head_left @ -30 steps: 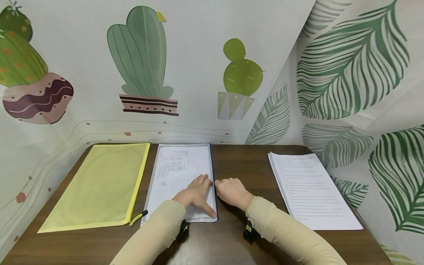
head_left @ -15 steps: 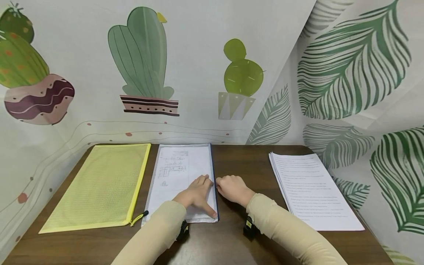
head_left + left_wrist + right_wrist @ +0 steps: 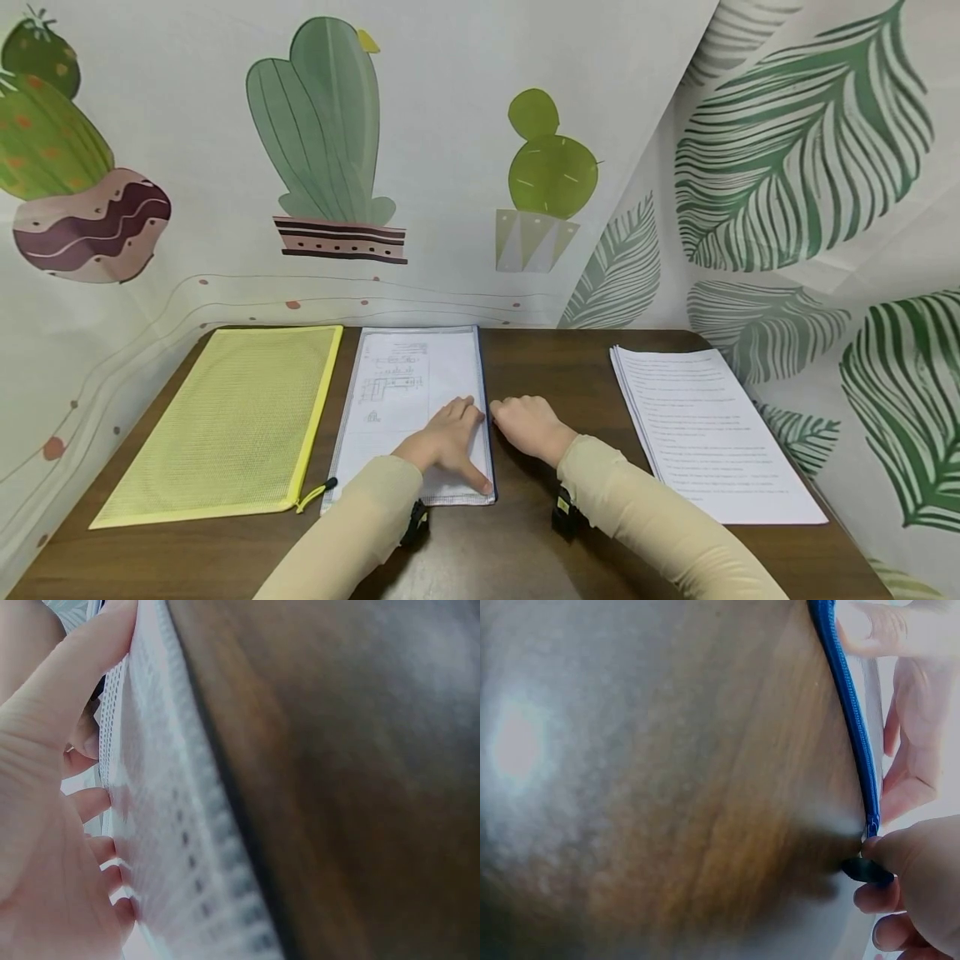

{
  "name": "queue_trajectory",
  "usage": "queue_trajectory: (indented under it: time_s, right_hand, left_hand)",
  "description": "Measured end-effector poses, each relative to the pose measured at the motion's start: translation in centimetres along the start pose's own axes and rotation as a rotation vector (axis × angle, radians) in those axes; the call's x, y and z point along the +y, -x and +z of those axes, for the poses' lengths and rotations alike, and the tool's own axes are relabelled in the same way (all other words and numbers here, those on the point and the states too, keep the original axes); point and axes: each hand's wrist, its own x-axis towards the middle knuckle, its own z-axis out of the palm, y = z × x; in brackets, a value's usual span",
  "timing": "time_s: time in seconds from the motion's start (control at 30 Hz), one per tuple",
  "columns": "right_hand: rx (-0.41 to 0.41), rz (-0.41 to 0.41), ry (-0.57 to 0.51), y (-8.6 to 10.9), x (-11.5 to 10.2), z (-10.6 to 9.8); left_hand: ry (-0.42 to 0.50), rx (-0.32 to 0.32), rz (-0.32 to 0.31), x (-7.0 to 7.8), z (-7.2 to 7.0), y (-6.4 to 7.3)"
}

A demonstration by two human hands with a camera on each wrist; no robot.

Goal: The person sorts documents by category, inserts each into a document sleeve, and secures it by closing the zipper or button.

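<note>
A clear mesh zipper pouch (image 3: 459, 358) holding paper with a printed drawing lies flat in the middle of the table. A blue zipper (image 3: 855, 720) runs along its right edge. My left hand (image 3: 446, 442) rests on the pouch's lower right part, fingers and thumb spread, the thumb near the lower right corner. In the left wrist view the fingertips touch the mesh. My right hand (image 3: 528, 429) is at the zipper edge, beside the left fingertips. In the right wrist view its thumb and finger pinch the dark zipper pull (image 3: 865, 871), just below the slider.
A yellow mesh zipper pouch (image 3: 225, 425) with a yellow-and-black pull cord lies at the left of the brown table (image 3: 551, 358). On the right sits a stack of printed paper sheets (image 3: 712, 433). Behind the table hangs a patterned cloth (image 3: 450, 167) with cacti and leaves.
</note>
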Motion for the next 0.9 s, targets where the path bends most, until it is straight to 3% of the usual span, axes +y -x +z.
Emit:
queue_trajectory:
  time_s: [0.9]
  right_hand:
    - [0.006,0.038,-0.044,-0.89,0.25,0.36]
  left_hand:
    - [-0.019,-0.018,-0.003,0.18,-0.25,0.05]
